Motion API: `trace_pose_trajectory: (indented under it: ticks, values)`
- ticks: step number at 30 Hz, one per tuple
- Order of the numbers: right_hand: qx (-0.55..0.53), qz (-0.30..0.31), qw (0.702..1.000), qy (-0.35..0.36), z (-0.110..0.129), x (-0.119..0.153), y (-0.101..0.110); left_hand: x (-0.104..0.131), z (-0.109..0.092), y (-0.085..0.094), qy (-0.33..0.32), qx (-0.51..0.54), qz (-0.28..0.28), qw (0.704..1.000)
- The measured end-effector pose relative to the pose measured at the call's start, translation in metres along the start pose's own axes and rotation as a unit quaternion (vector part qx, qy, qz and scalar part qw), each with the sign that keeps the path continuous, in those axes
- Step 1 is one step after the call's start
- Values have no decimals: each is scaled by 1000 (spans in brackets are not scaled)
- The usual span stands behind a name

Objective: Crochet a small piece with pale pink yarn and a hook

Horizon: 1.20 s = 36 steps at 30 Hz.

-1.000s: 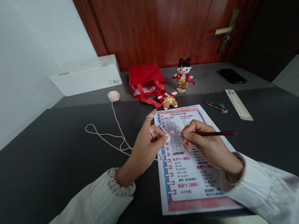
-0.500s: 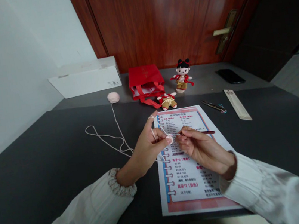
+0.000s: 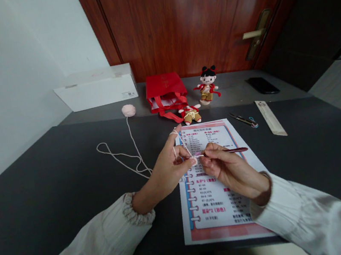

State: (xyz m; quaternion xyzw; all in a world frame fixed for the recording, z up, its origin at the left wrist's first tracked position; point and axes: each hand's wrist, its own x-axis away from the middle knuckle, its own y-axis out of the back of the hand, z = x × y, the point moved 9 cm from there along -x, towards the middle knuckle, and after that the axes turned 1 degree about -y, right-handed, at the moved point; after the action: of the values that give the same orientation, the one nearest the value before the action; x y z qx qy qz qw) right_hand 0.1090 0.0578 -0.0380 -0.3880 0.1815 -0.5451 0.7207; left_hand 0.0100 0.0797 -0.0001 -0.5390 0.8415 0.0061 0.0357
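Observation:
My left hand (image 3: 167,169) pinches a small pale pink crochet piece (image 3: 194,162) between thumb and finger, and a strand of yarn loops over its raised index finger. In my right hand (image 3: 225,166) is a crochet hook (image 3: 237,150) with a dark red handle, held level. The metal tip of the hook meets the crochet piece; the exact stitch is too small to make out. Yarn (image 3: 123,154) trails from behind my left hand to a pale pink yarn ball (image 3: 128,110). Beneath both hands lies a printed pattern sheet (image 3: 216,234).
Behind the sheet are a headless crocheted doll body (image 3: 191,115), a red gift bag (image 3: 164,86) and a finished doll (image 3: 208,85). A white box (image 3: 96,89) stands back left. To the right lie small scissors or tweezers (image 3: 243,120), a narrow packet (image 3: 271,118) and a black phone (image 3: 262,85).
The hook has shifted slightly right and levelled in my right hand. The yarn strand from my left index finger now runs tauter down to the crochet piece.

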Motion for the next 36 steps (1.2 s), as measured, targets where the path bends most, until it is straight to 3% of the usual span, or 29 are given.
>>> trace_pose_trajectory:
  ticks: [5, 7, 8, 10, 12, 15, 17, 19, 21, 23, 26, 28, 30, 32, 36]
  values:
    - [96, -2, 994, 50, 3, 3, -2, 1, 1, 0, 16, 32, -5, 999]
    - [210, -6, 970, 126, 13, 8, -3, 2, 3, 0, 29, 42, -8, 999]
    - [284, -8, 942, 176, 19, 12, -6, 2, 4, 0, 36, 51, -9, 998]
    - [440, 8, 850, 289, 29, 23, -19, 3, 6, -2, 48, 70, -11, 996]
    - [566, 50, 728, 384, 29, 36, -39, 4, 7, -3, 51, 82, -20, 995]
    - [700, 68, 556, 442, 19, 46, -58, 6, 8, -5, 56, 87, -37, 994]
    - [752, 41, 483, 448, 16, 48, -61, 7, 11, -6, 65, 99, -45, 992]
    - [768, 24, 453, 451, 15, 50, -61, 7, 16, -7, 81, 123, -47, 988]
    - [755, 25, 473, 453, 15, 51, -58, 8, 22, -10, 110, 172, -34, 978]
    - [716, 42, 534, 448, 16, 50, -53, 8, 29, -14, 141, 233, -12, 962]
    - [602, 55, 678, 418, 23, 45, -43, 7, 32, -15, 160, 272, 12, 949]
    - [505, 29, 779, 371, 28, 38, -32, 6, 30, -12, 151, 267, 14, 952]
    - [420, -5, 850, 319, 30, 32, -21, 4, 27, -9, 139, 256, 10, 956]
    - [366, -16, 886, 283, 30, 28, -16, 3, 24, -5, 129, 239, 6, 962]
    - [318, 6, 912, 258, 32, 22, -11, 2, 19, -3, 116, 202, 30, 972]
